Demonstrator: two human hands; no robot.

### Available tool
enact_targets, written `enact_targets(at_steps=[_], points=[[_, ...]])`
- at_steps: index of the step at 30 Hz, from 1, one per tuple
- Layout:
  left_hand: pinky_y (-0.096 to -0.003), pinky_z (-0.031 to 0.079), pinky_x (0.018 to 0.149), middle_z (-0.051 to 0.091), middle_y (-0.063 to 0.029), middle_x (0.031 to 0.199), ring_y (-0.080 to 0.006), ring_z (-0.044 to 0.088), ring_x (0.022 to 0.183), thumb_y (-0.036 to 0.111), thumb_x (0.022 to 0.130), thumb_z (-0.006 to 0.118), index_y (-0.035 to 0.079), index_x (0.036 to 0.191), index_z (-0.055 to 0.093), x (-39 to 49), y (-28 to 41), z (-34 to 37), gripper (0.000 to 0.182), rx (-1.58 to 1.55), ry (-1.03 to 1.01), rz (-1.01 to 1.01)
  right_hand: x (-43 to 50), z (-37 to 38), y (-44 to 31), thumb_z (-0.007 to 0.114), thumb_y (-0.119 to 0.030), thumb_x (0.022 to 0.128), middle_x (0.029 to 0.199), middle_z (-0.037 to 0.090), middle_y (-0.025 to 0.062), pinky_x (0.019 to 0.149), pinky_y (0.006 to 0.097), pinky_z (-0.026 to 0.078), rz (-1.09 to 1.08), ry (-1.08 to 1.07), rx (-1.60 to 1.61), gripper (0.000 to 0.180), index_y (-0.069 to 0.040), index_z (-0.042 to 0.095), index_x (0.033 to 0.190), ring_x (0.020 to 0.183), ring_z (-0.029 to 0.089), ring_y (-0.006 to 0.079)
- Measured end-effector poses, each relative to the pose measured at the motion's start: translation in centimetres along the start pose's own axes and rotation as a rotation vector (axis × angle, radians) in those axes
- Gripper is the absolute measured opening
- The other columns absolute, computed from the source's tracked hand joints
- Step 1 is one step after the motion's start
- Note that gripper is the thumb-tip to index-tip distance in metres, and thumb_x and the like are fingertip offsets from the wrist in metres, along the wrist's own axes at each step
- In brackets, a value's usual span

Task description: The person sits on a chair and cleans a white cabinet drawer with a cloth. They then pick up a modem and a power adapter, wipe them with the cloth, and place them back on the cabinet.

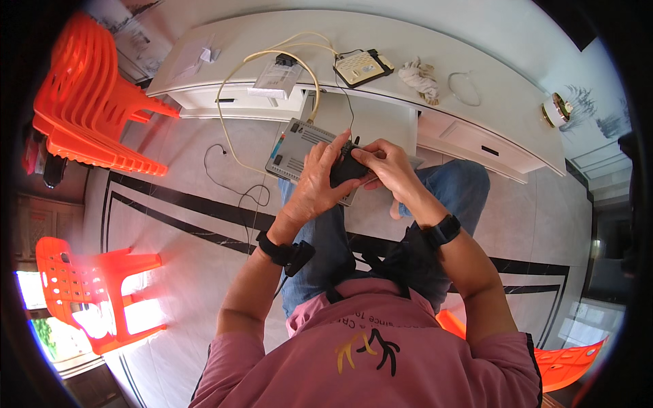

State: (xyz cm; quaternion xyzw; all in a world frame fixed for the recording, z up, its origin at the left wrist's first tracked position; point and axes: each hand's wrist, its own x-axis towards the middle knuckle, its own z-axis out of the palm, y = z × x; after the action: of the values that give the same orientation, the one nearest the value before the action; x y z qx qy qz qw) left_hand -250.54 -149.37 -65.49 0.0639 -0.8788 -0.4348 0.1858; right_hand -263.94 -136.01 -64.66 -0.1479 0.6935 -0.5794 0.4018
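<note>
A grey metal box with vent slots and a row of small holes rests over my left knee, and a thick cream cable joins its far edge. A dark, roundish object, of a kind I cannot tell, lies over its right end. My left hand spreads over the box and holds the dark object's left side. With thumb and fingers, my right hand grips the same object's right side. A thin black cord runs up from there to a cream and black router-like device on the long white cabinet.
On the cabinet lie a plastic packet, a black adapter, a crumpled cloth, a clear loop and a potted plant. A drawer stands pulled out. Stacked orange chairs and a loose black cable are leftward.
</note>
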Motion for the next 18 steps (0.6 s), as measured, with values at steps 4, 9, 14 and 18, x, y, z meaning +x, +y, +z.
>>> enact_targets(at_steps=[4,9,14,18], points=[[-0.0378,0.046,0.094,0.05,-0.0114,0.109,-0.0267,0.052,0.1,0.01,0.072,0.081,0.013,0.151,0.035,0.0,-0.1,0.9,0.091,0.057,0.067,-0.008,0.3,-0.1,0.1,0.067,-0.027,0.093,0.087,0.068,0.0108,0.048,0.0272,0.056,-0.005,-0.026,-0.121,0.033,0.003,0.063,0.108,0.063,0.07,0.0174],[-0.0393,0.046,0.094,0.053,-0.0127,0.112,-0.0283,0.052,0.104,0.011,0.071,0.08,0.011,0.148,0.038,0.6,-0.5,1.2,0.088,0.058,0.071,-0.112,0.4,0.5,0.4,0.062,-0.023,0.095,0.087,0.068,0.0109,0.048,0.027,0.055,-0.073,-0.09,-0.297,0.029,0.002,0.064,0.112,0.061,0.068,0.0177],[-0.043,0.041,0.099,0.053,-0.0142,0.116,-0.0333,0.05,0.111,0.012,0.069,0.08,0.01,0.146,0.04,0.2,0.1,1.7,0.087,0.224,0.067,-0.097,1.3,0.8,0.7,0.063,-0.014,0.094,0.09,0.066,0.0114,0.051,0.0289,0.057,-0.029,-0.136,-0.269,0.03,0.0,0.058,0.119,0.063,0.066,0.0186],[-0.0446,0.039,0.101,0.051,-0.0159,0.121,-0.0361,0.048,0.113,0.011,0.069,0.08,0.01,0.145,0.04,-0.2,0.9,2.0,0.086,0.232,0.097,-0.08,2.0,-0.2,0.2,0.063,-0.01,0.093,0.106,0.063,0.0122,0.057,0.03,0.06,-0.058,-0.234,-0.217,0.033,-0.002,0.056,0.124,0.078,0.067,0.019]])
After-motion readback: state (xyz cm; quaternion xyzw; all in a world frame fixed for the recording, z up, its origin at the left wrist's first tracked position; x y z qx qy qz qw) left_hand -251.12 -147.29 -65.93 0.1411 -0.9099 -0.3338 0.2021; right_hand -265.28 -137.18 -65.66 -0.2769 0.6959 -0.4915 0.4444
